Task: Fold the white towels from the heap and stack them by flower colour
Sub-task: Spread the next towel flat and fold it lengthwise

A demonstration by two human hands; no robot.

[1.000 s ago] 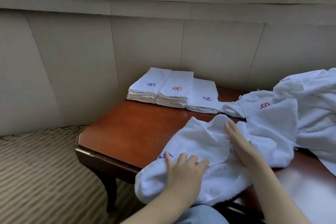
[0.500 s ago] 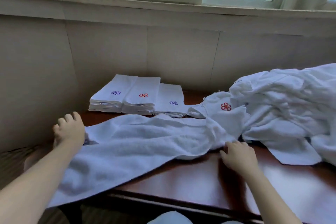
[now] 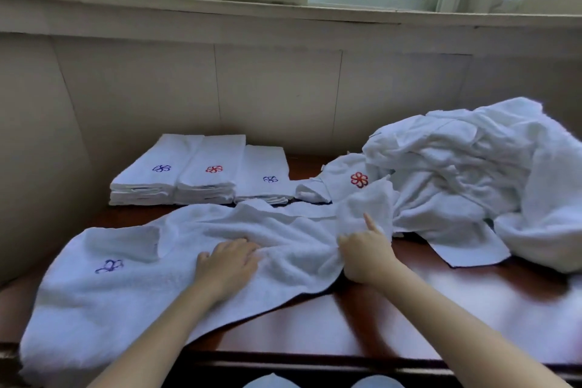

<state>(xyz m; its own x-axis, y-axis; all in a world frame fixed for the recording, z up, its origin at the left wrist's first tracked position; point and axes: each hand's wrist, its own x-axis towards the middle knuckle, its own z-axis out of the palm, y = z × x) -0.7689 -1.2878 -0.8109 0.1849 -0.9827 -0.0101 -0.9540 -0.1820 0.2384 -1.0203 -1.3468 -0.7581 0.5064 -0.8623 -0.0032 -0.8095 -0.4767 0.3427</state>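
Note:
A white towel with a blue flower lies spread along the table's front, its left end hanging over the edge. My left hand rests flat on its middle. My right hand grips the towel's bunched right part, with one finger pointing up. The heap of white towels is at the right, a red flower showing on one of them. Three folded stacks stand at the back: blue flower, red flower, blue flower.
The brown wooden table stands against a panelled wall under a window sill. The wall is close on the left side too. Bare wood shows at the front right.
My left hand moved from the towel's left end to its middle. My right hand rose from the table onto the towel's right part. The towel lies flatter.

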